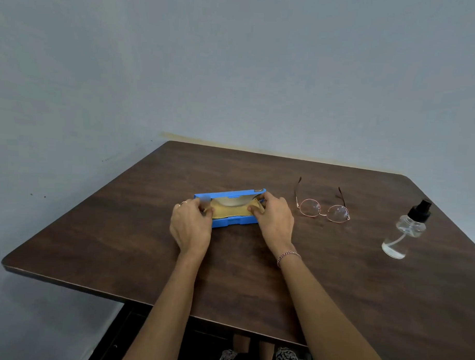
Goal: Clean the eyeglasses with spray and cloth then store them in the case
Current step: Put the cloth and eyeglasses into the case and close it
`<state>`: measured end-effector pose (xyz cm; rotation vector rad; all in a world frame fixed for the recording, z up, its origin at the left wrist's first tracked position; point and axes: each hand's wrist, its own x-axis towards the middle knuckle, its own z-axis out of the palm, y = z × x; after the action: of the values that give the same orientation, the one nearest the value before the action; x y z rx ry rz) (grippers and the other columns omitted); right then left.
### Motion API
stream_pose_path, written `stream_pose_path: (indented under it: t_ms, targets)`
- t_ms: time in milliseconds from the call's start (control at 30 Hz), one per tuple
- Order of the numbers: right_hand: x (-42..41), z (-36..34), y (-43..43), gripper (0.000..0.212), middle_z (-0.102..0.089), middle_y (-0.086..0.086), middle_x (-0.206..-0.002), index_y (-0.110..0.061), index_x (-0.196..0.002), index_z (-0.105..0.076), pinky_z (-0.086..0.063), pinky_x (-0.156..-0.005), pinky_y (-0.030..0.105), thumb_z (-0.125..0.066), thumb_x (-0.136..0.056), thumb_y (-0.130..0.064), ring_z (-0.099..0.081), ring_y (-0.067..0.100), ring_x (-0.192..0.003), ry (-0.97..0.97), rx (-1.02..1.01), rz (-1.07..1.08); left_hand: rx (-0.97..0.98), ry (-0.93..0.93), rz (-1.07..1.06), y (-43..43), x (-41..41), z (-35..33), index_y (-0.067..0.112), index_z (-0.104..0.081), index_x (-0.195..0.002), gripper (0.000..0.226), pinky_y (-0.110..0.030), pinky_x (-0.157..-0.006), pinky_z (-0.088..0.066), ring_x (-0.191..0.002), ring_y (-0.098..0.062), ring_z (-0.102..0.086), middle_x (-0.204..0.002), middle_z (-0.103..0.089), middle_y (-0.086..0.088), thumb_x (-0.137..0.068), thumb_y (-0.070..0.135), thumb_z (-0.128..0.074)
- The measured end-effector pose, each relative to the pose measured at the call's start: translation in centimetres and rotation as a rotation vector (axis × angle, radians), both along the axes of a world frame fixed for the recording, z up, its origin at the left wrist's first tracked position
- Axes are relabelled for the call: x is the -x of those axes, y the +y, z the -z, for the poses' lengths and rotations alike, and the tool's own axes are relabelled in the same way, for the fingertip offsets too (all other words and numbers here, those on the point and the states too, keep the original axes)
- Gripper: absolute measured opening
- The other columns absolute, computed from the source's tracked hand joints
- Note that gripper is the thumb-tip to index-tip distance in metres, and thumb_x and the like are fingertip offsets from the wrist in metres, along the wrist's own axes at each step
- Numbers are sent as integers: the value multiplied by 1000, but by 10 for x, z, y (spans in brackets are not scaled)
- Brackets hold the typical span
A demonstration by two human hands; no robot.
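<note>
A blue glasses case (231, 222) lies open in the middle of the dark wooden table (254, 274). A yellow cloth (230, 208) lies inside it. My left hand (191, 226) grips the case's left end, fingers curled over it. My right hand (274, 221) holds the right end, its fingertips pinching the cloth's zigzag edge. Round eyeglasses (323, 207) with a thin pink-gold frame sit on the table to the right of the case, arms unfolded and pointing away. A clear spray bottle (405, 231) with a black nozzle stands at the far right.
The table stands against a grey-blue wall. Its near edge runs across the bottom of the view, with my knees under it. Bare wood lies between the case and the near edge, and to the left of the case.
</note>
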<state>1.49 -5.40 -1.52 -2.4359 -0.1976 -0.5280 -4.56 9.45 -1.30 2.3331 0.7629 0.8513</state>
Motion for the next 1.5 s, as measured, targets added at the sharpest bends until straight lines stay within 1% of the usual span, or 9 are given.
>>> stream_pose_path:
  t_ms: [133,433,567,667,900,1067,1233,1333,1500]
  targets:
    - [-3,3,-2,27,-44,-6,-81,-24,-104,-59,-37,-60,25,-68,-82,-37,-42,10,-71,7,15,44,-33,-37,-18,-1,-3,1,15,-70,-90,17,-33,-63,-43,-91,-22,-57,-87,-68,-2,-79,28,-73]
    - [-2,6,-1,27,-46,-4,-87,-21,-111,-58,-43,-68,24,-67,-86,-22,-47,9,-74,10,-55,28,-27,-90,-46,-2,-4,2,17,-69,-85,8,-31,-59,-44,-85,-19,-57,-79,-67,0,-79,22,-73]
    - [-3,6,-2,27,-57,1,-95,-22,-112,-60,-44,-73,23,-67,-86,-19,-47,8,-77,26,-118,22,-7,-108,-62,-2,-3,2,21,-70,-85,10,-27,-57,-36,-85,-17,-57,-80,-68,2,-78,24,-75]
    - [-3,5,-4,25,-57,2,-97,-21,-110,-61,-42,-72,20,-66,-86,-17,-52,9,-79,37,-159,5,-16,-103,-60,-4,-2,3,23,-69,-83,9,-27,-55,-33,-83,-14,-55,-79,-67,4,-78,26,-76]
    - [-1,3,-6,15,-58,-2,-95,-28,-97,-64,-43,-71,20,-68,-84,-21,-45,0,-74,17,-258,-14,-11,-182,-40,-4,1,4,25,-64,-74,11,-28,-57,-36,-83,-19,-55,-80,-66,3,-78,26,-74]
    - [2,4,-5,20,-45,-11,-87,-37,-80,-58,-41,-64,21,-69,-82,-20,-44,1,-68,8,-235,31,-46,-126,-58,-3,-1,5,26,-66,-76,9,-28,-55,-33,-89,-19,-50,-89,-63,3,-78,26,-75]
    - [2,4,-7,16,-62,-13,-89,-29,-82,-64,-39,-63,20,-67,-82,-13,-41,3,-85,-44,-178,-32,-8,-100,-53,-1,-2,6,28,-67,-80,11,-29,-56,-36,-93,-17,-48,-93,-57,4,-75,25,-77]
    - [3,3,-12,14,-63,-12,-91,-24,-81,-65,-32,-64,20,-67,-82,-10,-39,8,-89,-60,-183,-52,-9,-105,-35,-1,-2,6,29,-66,-83,14,-28,-56,-37,-93,-18,-49,-93,-56,4,-75,24,-76]
    - [9,0,-21,14,-61,-6,-93,-19,-76,-66,-31,-69,19,-67,-78,-5,-43,17,-95,-81,-227,-63,11,-116,-23,-1,2,5,28,-67,-86,12,-29,-56,-37,-95,-19,-49,-95,-58,2,-78,24,-73]
